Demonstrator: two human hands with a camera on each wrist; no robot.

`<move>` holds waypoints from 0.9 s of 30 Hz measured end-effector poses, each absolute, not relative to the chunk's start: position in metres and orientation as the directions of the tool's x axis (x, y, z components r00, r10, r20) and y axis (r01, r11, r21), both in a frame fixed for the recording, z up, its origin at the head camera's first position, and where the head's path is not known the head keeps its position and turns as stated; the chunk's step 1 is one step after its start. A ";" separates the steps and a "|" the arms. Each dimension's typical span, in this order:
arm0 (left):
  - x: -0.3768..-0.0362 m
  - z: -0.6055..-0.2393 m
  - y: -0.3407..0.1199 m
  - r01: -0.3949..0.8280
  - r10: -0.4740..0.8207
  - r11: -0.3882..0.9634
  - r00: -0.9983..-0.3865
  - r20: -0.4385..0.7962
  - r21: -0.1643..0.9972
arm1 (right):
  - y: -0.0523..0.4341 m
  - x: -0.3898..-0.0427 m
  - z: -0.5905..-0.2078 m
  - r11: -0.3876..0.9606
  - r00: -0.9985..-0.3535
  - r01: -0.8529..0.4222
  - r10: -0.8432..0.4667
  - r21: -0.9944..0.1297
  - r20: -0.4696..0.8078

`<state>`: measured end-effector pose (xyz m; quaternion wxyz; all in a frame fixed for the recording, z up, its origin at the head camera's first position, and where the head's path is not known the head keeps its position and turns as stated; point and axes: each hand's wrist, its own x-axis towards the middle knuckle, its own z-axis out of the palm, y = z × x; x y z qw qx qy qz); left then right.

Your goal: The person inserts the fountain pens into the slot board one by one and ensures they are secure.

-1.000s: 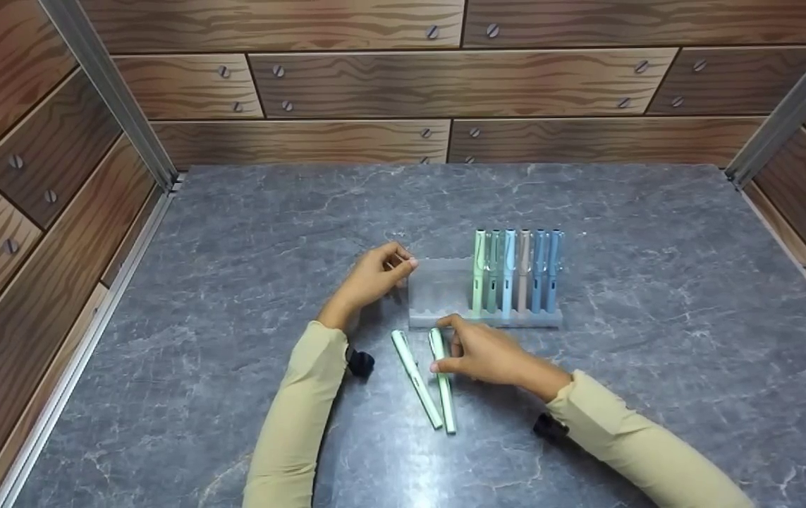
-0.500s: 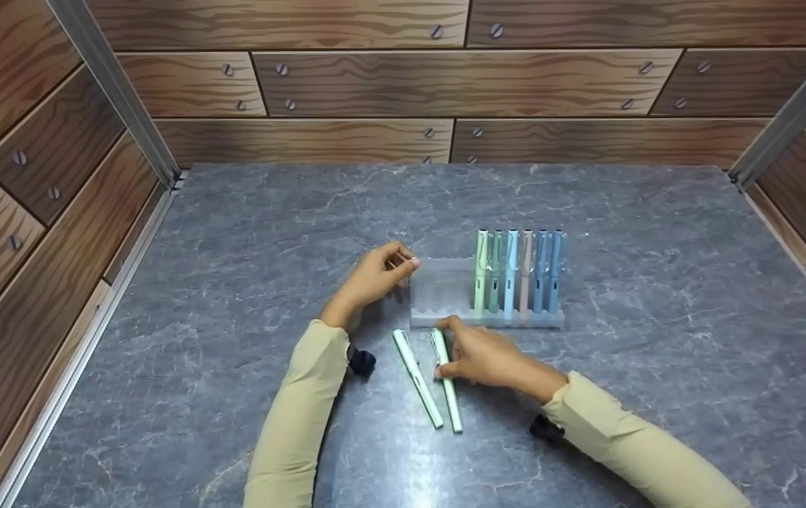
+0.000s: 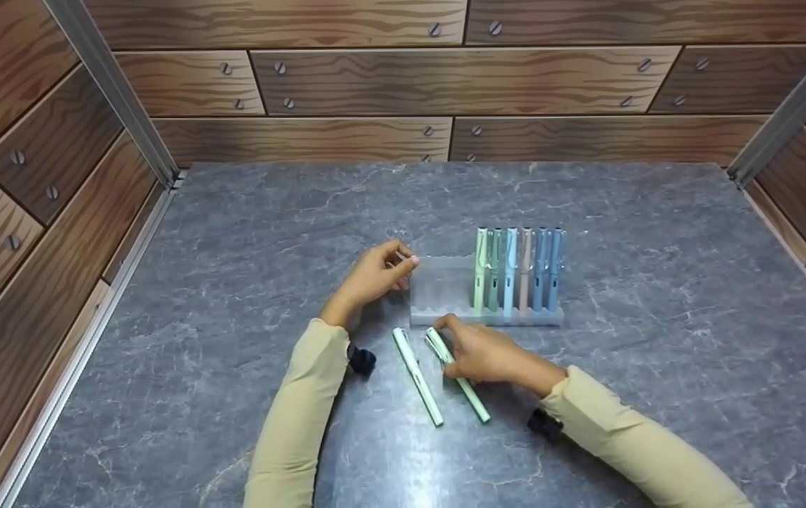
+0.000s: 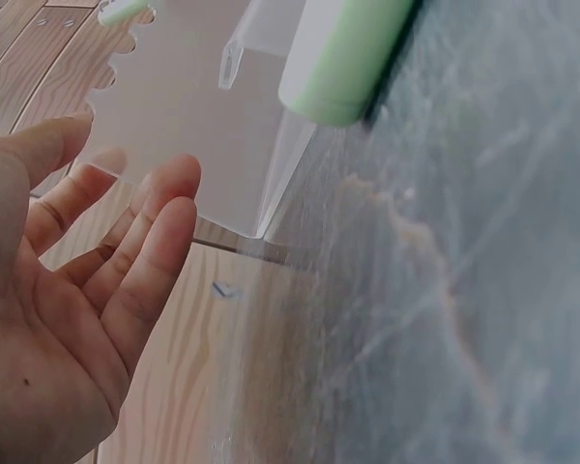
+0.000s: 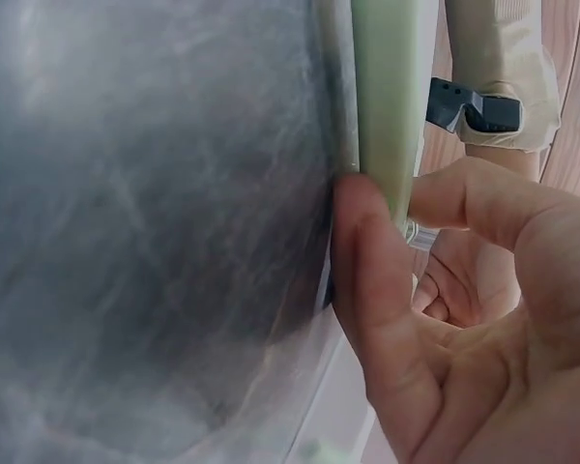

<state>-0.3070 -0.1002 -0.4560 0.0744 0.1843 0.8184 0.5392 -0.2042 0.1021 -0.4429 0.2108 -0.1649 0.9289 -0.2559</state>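
Rack point(image 3: 445, 289) ahead, second pen point(image 3: 417, 376) beside right hand point(image 3: 487, 351).

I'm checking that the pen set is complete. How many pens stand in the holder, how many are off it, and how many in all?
Pens standing in the clear holder: 6, namely 2 green, 3 blue, 1 beige
Pens off the holder: 2, both green: one lying on the table, one in the right hand, its pen
Total: 8 pens

Green pen point(image 3: 460, 379): middle hidden under right hand point(image 3: 485, 353). Clear rack point(image 4: 188, 116) cut off by left-wrist frame top. Left fingers' point(image 3: 403, 262) contact with rack unclear.
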 end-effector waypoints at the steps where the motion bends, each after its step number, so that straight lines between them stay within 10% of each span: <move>1: -0.307 -0.456 -0.100 0.217 0.380 0.348 -0.922 0.074 0.912 | 0.103 -0.205 -0.442 0.808 -0.852 -0.200 -0.423 -0.555 -0.309; 27: -0.307 -0.456 -0.100 0.194 0.375 0.357 -0.926 0.050 0.914 | 0.129 -0.210 -0.412 0.552 -0.848 -0.180 -0.507 -0.814 -0.157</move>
